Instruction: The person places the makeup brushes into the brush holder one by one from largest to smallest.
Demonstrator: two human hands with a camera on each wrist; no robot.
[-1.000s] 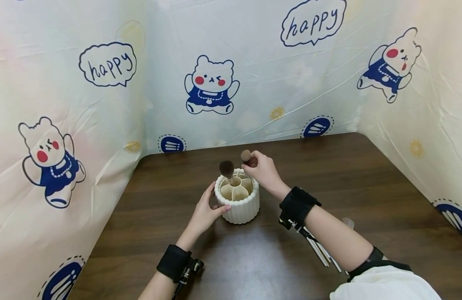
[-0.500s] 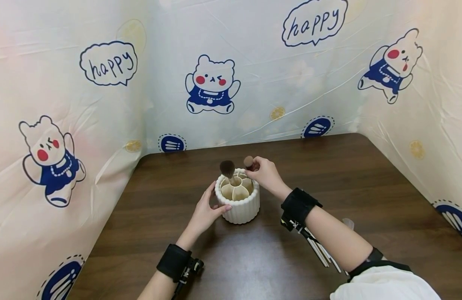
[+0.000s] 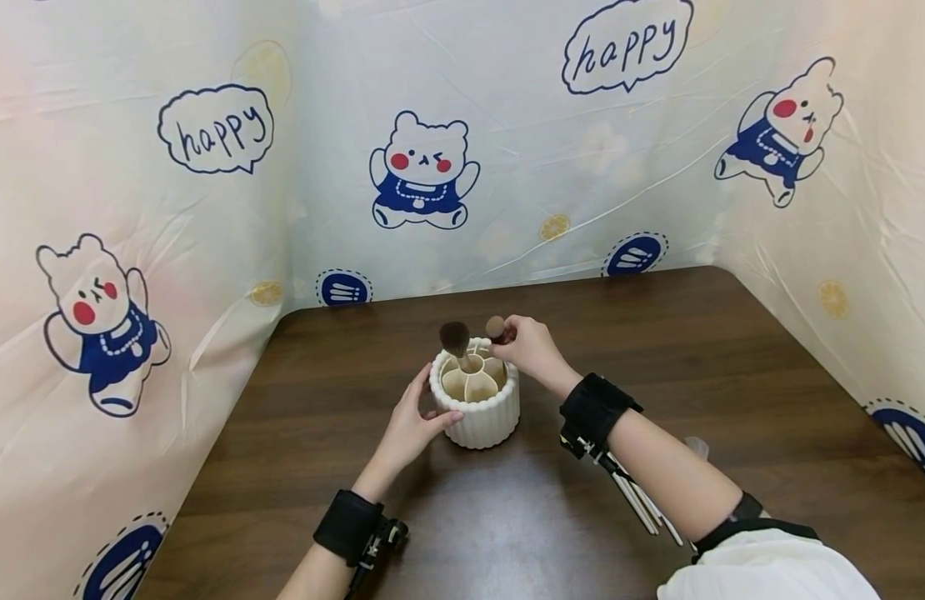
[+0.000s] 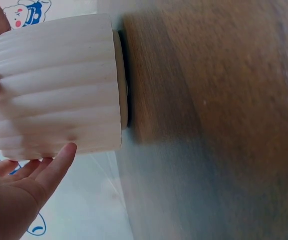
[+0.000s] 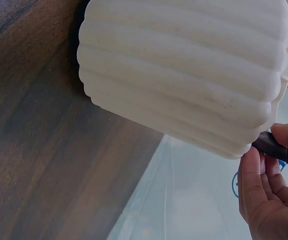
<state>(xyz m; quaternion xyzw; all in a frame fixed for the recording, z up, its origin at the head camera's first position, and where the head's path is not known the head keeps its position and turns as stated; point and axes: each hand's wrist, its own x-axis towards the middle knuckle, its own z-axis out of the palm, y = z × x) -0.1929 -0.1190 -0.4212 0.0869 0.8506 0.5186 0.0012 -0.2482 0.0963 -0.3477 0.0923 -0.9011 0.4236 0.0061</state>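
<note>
A white ribbed makeup brush holder point(image 3: 481, 425) with petal-shaped compartments stands upright on the table. My left hand point(image 3: 408, 432) grips its left side, thumb across the front and fingers round the far side. With thumb and fingertips, my right hand point(image 3: 536, 352) pinches a makeup brush point(image 3: 496, 326) at the holder's right rear rim, its brown head up. In the right wrist view the dark part of that brush point(image 5: 272, 145) shows between thumb and fingers, right at the scalloped rim; its lower end is hidden by the holder. Another fluffy dark makeup brush point(image 3: 455, 337) stands in the holder.
Several thin white sticks point(image 3: 642, 504) lie on the brown wooden table point(image 3: 342, 375), partly hidden under my right forearm. A small translucent object point(image 3: 697, 447) lies just beyond that forearm. A printed curtain point(image 3: 507, 167) encloses the table's back and sides.
My right hand has moved down a little with its brush, bringing the brush head lower beside the rim. My left hand and the holder have stayed in place.
</note>
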